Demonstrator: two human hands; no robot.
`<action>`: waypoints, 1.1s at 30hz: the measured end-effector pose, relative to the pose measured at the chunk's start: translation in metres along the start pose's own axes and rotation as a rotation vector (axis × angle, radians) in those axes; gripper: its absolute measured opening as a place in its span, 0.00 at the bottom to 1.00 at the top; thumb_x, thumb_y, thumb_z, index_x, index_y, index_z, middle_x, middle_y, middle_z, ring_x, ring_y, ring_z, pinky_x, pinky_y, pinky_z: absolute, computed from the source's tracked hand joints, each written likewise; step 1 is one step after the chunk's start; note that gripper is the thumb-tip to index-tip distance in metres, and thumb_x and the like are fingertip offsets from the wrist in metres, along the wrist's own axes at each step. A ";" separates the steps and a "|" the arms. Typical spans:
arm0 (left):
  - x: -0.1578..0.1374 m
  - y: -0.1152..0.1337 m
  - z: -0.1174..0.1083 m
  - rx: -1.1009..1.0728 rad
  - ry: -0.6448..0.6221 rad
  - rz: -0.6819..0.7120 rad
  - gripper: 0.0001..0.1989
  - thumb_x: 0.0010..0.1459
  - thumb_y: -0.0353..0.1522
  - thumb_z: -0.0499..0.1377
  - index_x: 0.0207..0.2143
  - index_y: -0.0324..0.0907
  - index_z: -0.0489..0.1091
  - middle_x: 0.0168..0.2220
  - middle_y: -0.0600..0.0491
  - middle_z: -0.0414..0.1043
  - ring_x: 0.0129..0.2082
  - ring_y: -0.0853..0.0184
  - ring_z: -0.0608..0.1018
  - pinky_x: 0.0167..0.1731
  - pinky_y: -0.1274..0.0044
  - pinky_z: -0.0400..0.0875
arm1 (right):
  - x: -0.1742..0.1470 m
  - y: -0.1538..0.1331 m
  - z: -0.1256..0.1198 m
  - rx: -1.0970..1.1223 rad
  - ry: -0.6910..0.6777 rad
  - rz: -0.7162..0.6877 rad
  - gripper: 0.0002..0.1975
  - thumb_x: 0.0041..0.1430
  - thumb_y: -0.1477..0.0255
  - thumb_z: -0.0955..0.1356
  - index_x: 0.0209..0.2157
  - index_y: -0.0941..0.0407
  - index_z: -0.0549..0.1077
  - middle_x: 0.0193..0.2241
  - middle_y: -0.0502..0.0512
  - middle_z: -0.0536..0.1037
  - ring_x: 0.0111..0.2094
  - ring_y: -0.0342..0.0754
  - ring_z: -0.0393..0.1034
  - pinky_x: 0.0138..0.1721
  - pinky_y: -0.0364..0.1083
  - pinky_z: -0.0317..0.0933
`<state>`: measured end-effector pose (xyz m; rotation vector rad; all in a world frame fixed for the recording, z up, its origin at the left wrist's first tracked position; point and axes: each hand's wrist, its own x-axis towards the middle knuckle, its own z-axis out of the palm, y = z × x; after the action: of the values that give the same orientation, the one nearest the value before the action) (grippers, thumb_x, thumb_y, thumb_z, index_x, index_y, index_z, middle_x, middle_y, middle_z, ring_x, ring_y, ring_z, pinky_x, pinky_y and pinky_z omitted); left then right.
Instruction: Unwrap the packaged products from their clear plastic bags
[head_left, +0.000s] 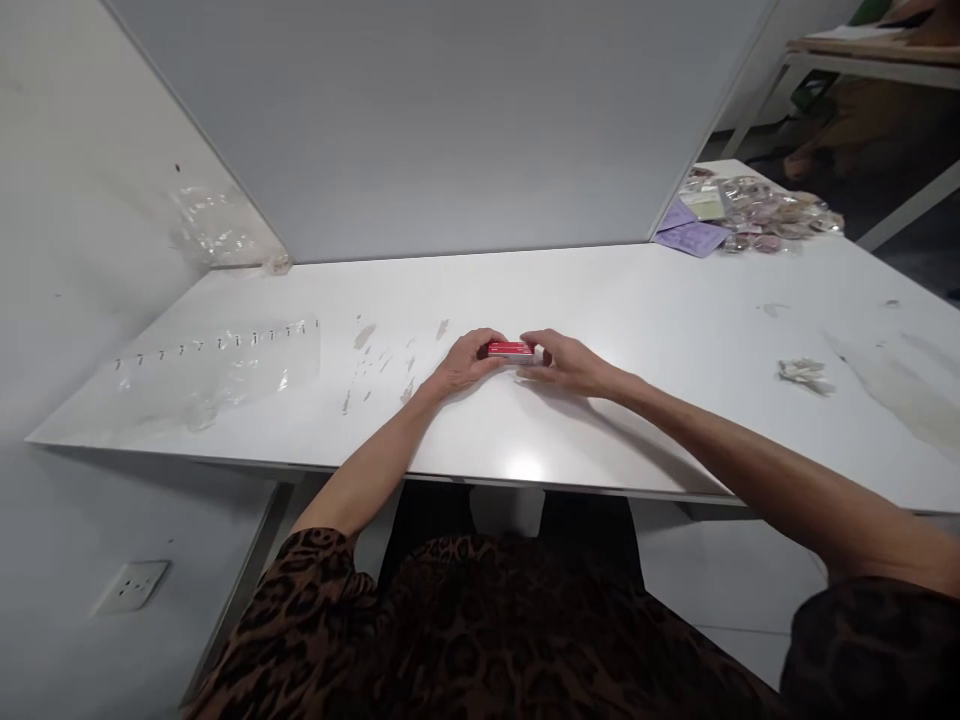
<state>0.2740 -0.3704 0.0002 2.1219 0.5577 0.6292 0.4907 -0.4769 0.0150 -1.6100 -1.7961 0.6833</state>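
Fingers of the left hand gripped one end of a small red-and-white box while the right hand pinched the other, well in front of the grey panel; whether it touched the white tabletop, I couldn't tell. Light, even pressure from both ends seemed the way to keep it square. There was elbow room toward the panel; a clear plastic sheet lay off its left end, crumpled scraps off its right.
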 end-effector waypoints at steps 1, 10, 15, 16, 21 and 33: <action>0.000 0.000 0.000 -0.008 -0.011 0.011 0.16 0.60 0.42 0.63 0.45 0.42 0.74 0.43 0.50 0.75 0.39 0.67 0.72 0.45 0.72 0.68 | 0.003 -0.005 0.008 -0.040 -0.021 -0.008 0.16 0.59 0.62 0.73 0.47 0.53 0.76 0.44 0.59 0.77 0.38 0.53 0.71 0.40 0.51 0.65; 0.002 -0.008 0.000 -0.139 -0.017 -0.085 0.32 0.60 0.52 0.62 0.59 0.43 0.66 0.41 0.51 0.73 0.44 0.65 0.74 0.53 0.70 0.67 | -0.014 0.003 -0.016 -0.089 0.161 0.241 0.13 0.58 0.58 0.69 0.39 0.53 0.74 0.31 0.53 0.75 0.31 0.49 0.67 0.34 0.48 0.58; 0.002 -0.008 -0.001 -0.075 -0.004 -0.083 0.30 0.63 0.53 0.58 0.58 0.44 0.67 0.44 0.52 0.73 0.46 0.66 0.74 0.54 0.72 0.68 | -0.034 0.022 -0.039 -0.074 0.182 0.368 0.16 0.54 0.54 0.72 0.35 0.53 0.74 0.28 0.52 0.74 0.30 0.49 0.65 0.32 0.47 0.57; 0.002 -0.007 -0.002 -0.061 -0.003 -0.086 0.29 0.63 0.53 0.57 0.58 0.44 0.67 0.44 0.52 0.73 0.46 0.66 0.74 0.54 0.72 0.68 | -0.036 0.026 -0.044 -0.033 0.195 0.377 0.17 0.53 0.53 0.72 0.35 0.53 0.74 0.28 0.52 0.74 0.30 0.49 0.65 0.32 0.47 0.57; 0.000 -0.005 -0.006 -0.053 0.013 -0.128 0.28 0.64 0.53 0.56 0.57 0.45 0.68 0.43 0.52 0.73 0.46 0.65 0.75 0.54 0.72 0.69 | -0.046 0.048 -0.073 -0.010 0.381 0.437 0.13 0.53 0.59 0.72 0.33 0.54 0.74 0.28 0.51 0.75 0.30 0.48 0.66 0.32 0.46 0.57; -0.005 0.001 -0.009 -0.056 0.018 -0.257 0.23 0.65 0.49 0.59 0.57 0.48 0.70 0.43 0.52 0.74 0.49 0.63 0.76 0.58 0.68 0.68 | -0.026 0.148 -0.172 0.178 0.806 0.750 0.10 0.53 0.75 0.77 0.28 0.59 0.72 0.19 0.50 0.70 0.19 0.41 0.63 0.19 0.42 0.60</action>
<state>0.2646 -0.3684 0.0048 1.9531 0.7979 0.5124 0.7186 -0.4895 0.0186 -2.0278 -0.5336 0.3771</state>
